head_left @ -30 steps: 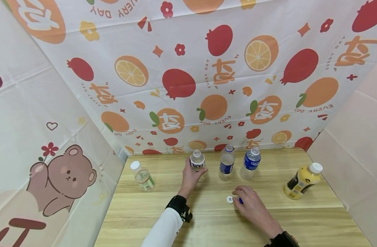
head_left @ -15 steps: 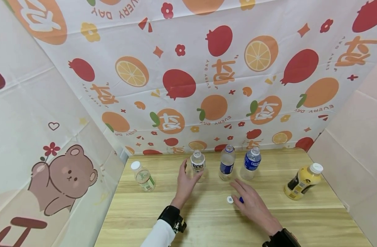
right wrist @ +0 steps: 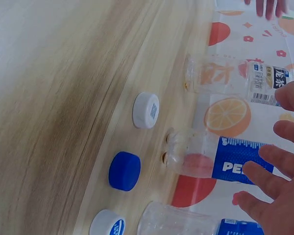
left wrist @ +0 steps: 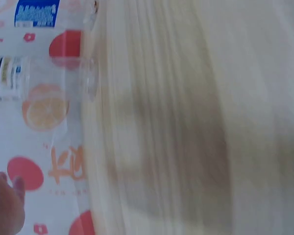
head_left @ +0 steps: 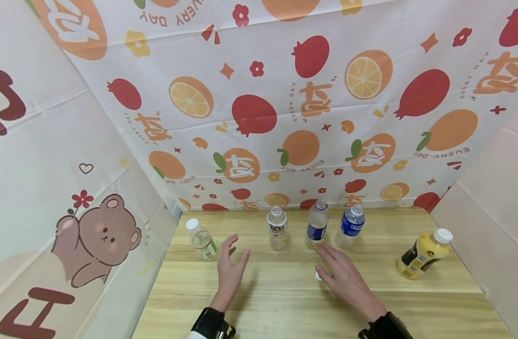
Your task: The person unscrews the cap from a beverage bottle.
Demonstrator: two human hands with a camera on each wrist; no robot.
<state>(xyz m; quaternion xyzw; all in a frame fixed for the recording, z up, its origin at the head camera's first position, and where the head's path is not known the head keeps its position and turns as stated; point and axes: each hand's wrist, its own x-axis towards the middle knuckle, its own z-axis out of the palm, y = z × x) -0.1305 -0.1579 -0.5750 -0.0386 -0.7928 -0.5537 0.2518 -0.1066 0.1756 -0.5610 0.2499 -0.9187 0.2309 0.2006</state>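
Note:
My left hand (head_left: 230, 275) hovers with spread, loosely bent fingers between a clear bottle with a white cap and green label (head_left: 203, 241) and an uncapped clear bottle with a white-and-black label (head_left: 278, 229). It holds nothing. My right hand (head_left: 347, 281) is spread above the table, its fingers in front of an uncapped bottle with a blue label (head_left: 317, 225). Below it, in the right wrist view, lie a white cap (right wrist: 146, 110), a blue cap (right wrist: 124, 171) and a white cap with a blue print (right wrist: 108, 223). The head view shows the caps mostly hidden by this hand.
Another uncapped blue-labelled bottle (head_left: 350, 227) stands right of the first. A capped yellow bottle (head_left: 422, 254) stands at the right side of the wooden table (head_left: 280, 306). A fruit-print sheet (head_left: 259, 160) hangs along the back edge.
My left hand has let go of the bottle with the white-and-black label and moved left and nearer. My right hand's fingers have straightened and spread above the caps. The head view has shifted slightly.

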